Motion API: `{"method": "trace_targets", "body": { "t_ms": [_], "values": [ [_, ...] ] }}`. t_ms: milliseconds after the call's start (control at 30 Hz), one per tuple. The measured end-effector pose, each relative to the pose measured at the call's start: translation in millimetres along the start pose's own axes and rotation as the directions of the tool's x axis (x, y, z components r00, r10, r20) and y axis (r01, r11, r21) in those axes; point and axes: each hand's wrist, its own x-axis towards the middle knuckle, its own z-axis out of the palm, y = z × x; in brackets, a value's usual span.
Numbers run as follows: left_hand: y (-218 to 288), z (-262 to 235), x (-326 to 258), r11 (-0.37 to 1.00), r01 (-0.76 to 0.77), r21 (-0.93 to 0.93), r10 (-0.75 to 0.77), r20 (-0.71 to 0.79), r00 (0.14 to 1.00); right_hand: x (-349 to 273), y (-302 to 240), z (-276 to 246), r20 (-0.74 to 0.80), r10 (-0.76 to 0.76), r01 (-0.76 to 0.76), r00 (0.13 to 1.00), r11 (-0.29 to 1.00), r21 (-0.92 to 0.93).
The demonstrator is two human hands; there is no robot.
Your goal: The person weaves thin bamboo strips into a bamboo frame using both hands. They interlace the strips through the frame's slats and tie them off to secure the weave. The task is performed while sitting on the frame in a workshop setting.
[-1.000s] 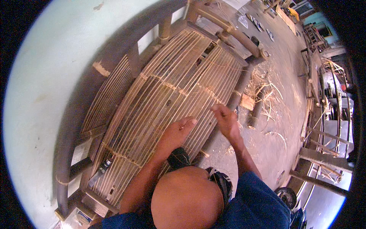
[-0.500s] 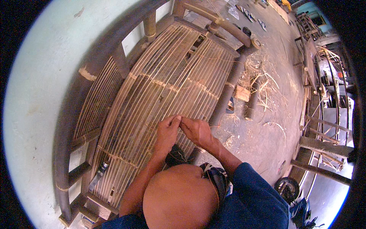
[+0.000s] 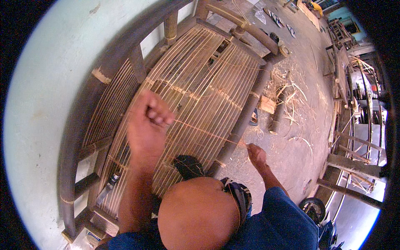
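A long bamboo bench [image 3: 255,91] with a slatted seat stretches out ahead of me. My left hand [image 3: 151,118], blurred a little by motion, is raised over the left part of the slats with its fingers curled into a fist. Past the bench's right rail, my right hand [image 3: 256,155] is closed in a pinch. A thin orange-brown strand [image 3: 208,132] runs taut between the two hands, slanting across the slats. Its ends are hidden in my fingers. Fine loose threads lie on a dark object [image 3: 188,166] near my body.
A knife [image 3: 110,185] with a black handle lies at the seat's near left. Pale shavings [image 3: 287,98] and a wood block [image 3: 267,104] litter the floor to the right. The bench's backrest [image 3: 109,108] stands by a pale wall [image 3: 41,104]. Sandals [image 3: 273,17] lie farther off.
My hands were together over the middle of the seat. They have parted, the left up and leftward, the right out past the rail, and the strand is now drawn out between them.
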Motion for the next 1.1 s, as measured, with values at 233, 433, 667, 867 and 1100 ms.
{"method": "trace_targets", "body": {
  "t_ms": [233,433,667,867,1100],
  "values": [
    [140,8,1,0.813,-0.540,0.219,0.542,0.056,0.838,-39,101,17,-0.056,0.244,-0.249,0.968,0.961,-0.122],
    [189,-3,-31,0.129,-0.072,0.989,0.431,0.009,0.902,44,1,-33,-0.141,0.084,-0.056,0.986,0.981,0.187],
    [178,-45,-89,-0.121,-0.097,0.988,-0.212,0.070,0.975,129,-298,-162,-0.399,-0.631,0.736,0.665,0.644,0.209],
    [193,-77,-164,-0.194,-0.261,0.946,0.017,0.269,0.963,89,-483,-191,-0.269,-0.962,0.956,0.036,-0.045,0.289],
    [217,-131,-275,-0.009,0.073,0.997,0.282,-0.067,0.957,31,-564,-189,0.147,-0.977,0.795,-0.153,-0.033,0.606]
  ]
}}
